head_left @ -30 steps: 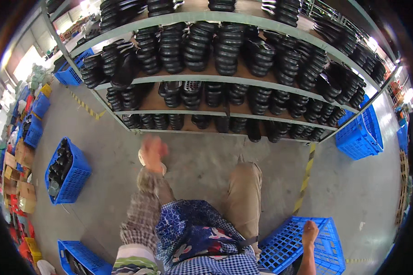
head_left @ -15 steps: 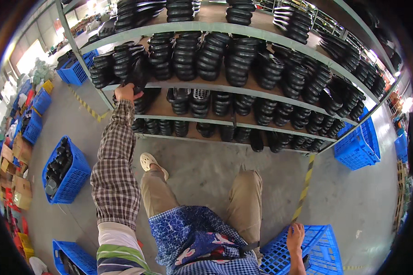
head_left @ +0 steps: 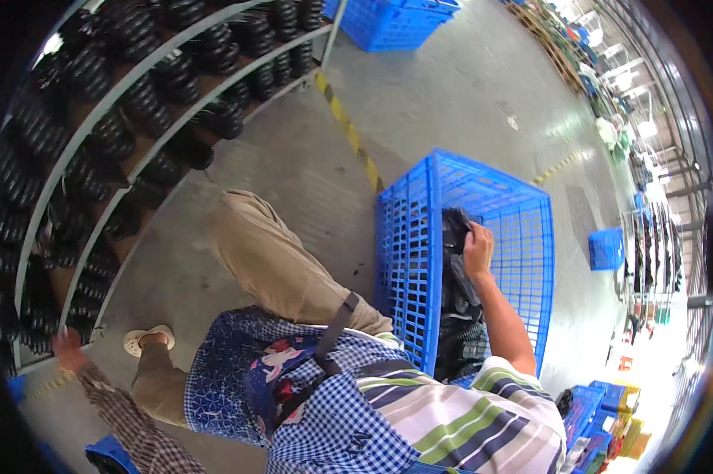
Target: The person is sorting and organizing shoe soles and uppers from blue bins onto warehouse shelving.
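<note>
Nearest, right of centre in the frame, the right hand (head_left: 478,251) reaches inside a blue mesh crate (head_left: 435,265), its fingers bent around the edge of a black piece (head_left: 458,223), which tilts up within the rim; the piece is gripped but has not left the crate. Below it, more black pieces (head_left: 454,347) lie loose in the crate, so that load is far from used up. At the lower left, the left hand (head_left: 70,352) is blurred near the foot of the metal rack (head_left: 333,35); I cannot tell how open it is, and no held piece can be made out. Beyond, across the upper left, the rack carries many stacks (head_left: 143,103) of black, ridged pieces, closely set along its shelves: much of the stacking looks done there, while the loose pieces in the crate look unstacked. Judged from this, handling seems part-way through. Farther off, at the top centre, stands another blue crate (head_left: 388,24), its contents not readable.
</note>
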`<control>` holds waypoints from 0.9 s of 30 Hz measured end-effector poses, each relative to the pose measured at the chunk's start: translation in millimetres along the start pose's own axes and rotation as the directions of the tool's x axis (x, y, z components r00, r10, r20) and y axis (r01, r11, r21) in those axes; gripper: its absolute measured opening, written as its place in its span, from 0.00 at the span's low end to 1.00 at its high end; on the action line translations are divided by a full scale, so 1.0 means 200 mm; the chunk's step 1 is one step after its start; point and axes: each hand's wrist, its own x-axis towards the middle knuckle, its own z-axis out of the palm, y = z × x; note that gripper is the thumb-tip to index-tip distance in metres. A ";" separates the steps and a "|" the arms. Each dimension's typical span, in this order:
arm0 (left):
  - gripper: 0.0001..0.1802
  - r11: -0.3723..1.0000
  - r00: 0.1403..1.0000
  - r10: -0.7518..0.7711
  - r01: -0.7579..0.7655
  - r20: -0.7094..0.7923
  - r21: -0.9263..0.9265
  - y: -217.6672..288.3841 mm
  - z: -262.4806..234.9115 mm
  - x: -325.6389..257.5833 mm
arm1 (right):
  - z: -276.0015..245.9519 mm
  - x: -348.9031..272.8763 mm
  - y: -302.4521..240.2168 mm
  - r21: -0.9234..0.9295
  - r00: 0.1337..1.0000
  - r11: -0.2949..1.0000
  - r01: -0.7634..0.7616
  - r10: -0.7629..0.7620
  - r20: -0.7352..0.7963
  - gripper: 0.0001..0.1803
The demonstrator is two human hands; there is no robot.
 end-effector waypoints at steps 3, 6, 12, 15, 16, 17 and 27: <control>0.23 0.976 0.846 -0.207 0.212 0.491 0.046 -0.47 0.12 -0.37 | -0.05 -0.29 0.49 -0.225 0.898 0.895 -0.386 0.420 0.132 0.20; 0.19 0.696 0.555 -0.708 0.655 0.437 0.295 -0.63 0.48 -0.85 | -0.15 -0.69 0.90 -0.305 0.700 0.722 -0.622 0.686 0.198 0.26; 0.18 0.816 0.691 -0.473 0.111 0.546 0.567 -0.44 0.76 -1.33 | 0.17 -1.24 0.75 -0.293 0.395 0.583 -0.758 0.767 0.506 0.36; 0.18 0.686 0.566 -0.727 0.592 0.389 0.423 -0.65 0.99 -1.57 | 0.17 -1.56 0.76 -0.249 0.270 0.572 -0.781 0.670 0.691 0.39; 0.19 0.668 0.548 -0.741 0.542 0.387 0.510 -0.69 1.00 -1.61 | 0.20 -1.60 0.64 -0.222 0.168 0.512 -0.830 0.609 0.775 0.41; 0.20 0.647 0.539 -0.750 0.476 0.384 0.595 -0.69 1.01 -1.63 | 0.21 -1.59 0.49 -0.241 0.149 0.544 -0.804 0.576 0.803 0.40; 0.28 0.561 0.273 -0.771 -0.136 0.576 0.816 -0.80 1.32 -1.81 | 0.20 -1.60 0.39 -0.081 0.755 0.823 -0.563 0.551 0.354 0.12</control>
